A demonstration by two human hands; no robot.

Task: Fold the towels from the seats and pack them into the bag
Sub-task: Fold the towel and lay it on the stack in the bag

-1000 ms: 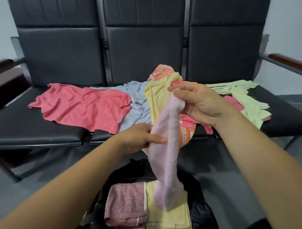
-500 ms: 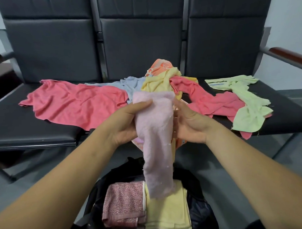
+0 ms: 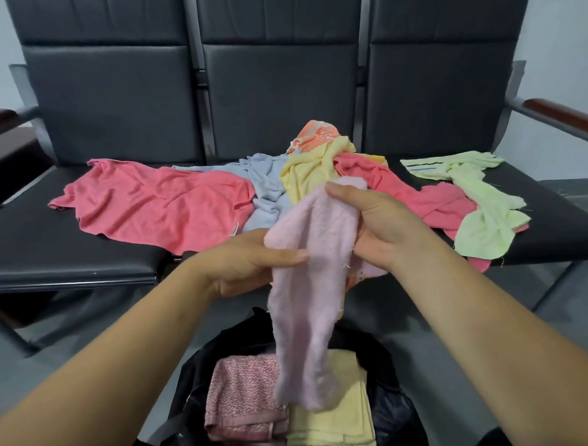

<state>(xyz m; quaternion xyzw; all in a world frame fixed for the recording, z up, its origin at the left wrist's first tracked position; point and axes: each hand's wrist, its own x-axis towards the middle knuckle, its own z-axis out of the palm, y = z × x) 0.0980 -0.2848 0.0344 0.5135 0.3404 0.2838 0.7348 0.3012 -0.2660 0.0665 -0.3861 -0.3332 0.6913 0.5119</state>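
We see both hands pinching pale pink towel (image 3: 313,257): left hand (image 3: 247,266) low, right hand (image 3: 382,222) high; towel hangs over open bag (image 3: 399,406).

Soft, fuzzy cloth on the pale pink towel (image 3: 310,290), dull, with loose threads. Thin, crinkly cloth on the coral towel (image 3: 160,204) and the blue towel (image 3: 267,182), no shine. Thin cloth on the light green towel (image 3: 483,212), with frayed edges. Bumpy, speckled cloth on the folded pink towel (image 3: 243,394); smoother cloth on the folded yellow towel (image 3: 332,431). Slick black cloth with a little shine on the bag (image 3: 396,413). Smooth black leather look on the seats (image 3: 68,248), slightly shiny. Shiny brown wood on the armrest (image 3: 563,113). Dull grey metal on the frame bar (image 3: 515,103).
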